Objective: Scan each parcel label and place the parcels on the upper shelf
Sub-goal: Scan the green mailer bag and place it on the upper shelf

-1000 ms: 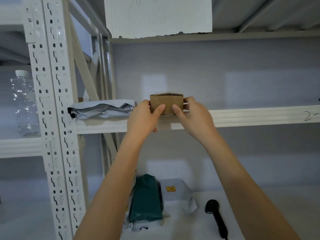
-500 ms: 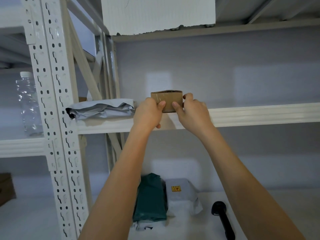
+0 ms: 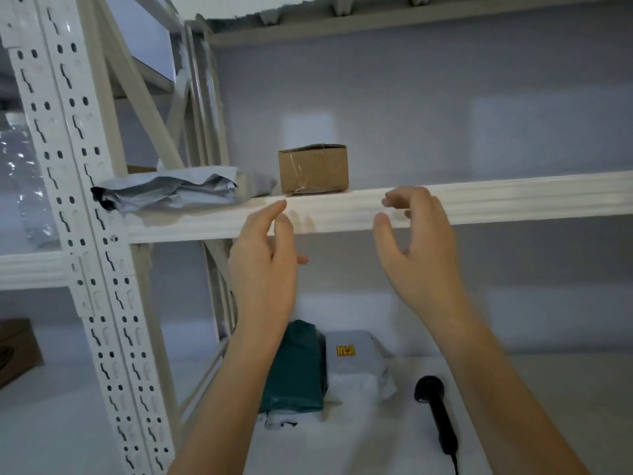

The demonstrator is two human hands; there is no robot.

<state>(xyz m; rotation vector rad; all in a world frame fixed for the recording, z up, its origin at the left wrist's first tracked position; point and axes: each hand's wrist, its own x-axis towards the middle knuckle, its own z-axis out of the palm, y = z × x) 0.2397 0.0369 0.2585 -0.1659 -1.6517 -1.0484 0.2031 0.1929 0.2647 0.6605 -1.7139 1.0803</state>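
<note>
A small brown cardboard box (image 3: 313, 169) stands alone on the upper shelf (image 3: 479, 200), just right of a crumpled grey mailer bag (image 3: 178, 192). My left hand (image 3: 267, 265) and my right hand (image 3: 419, 245) hover below and in front of the shelf edge, fingers apart, holding nothing. On the lower shelf lie a dark green parcel (image 3: 298, 368), a grey parcel with a yellow sticker (image 3: 356, 365) and a black handheld scanner (image 3: 436, 413).
A white perforated rack upright (image 3: 85, 234) stands at the left. A clear plastic bottle (image 3: 20, 180) sits on the neighbouring shelf, and a brown carton (image 3: 17, 351) rests at the lower left. Another shelf board runs overhead.
Both hands have let go of the cardboard box and drawn back and down from it. The box now rests on the upper shelf.
</note>
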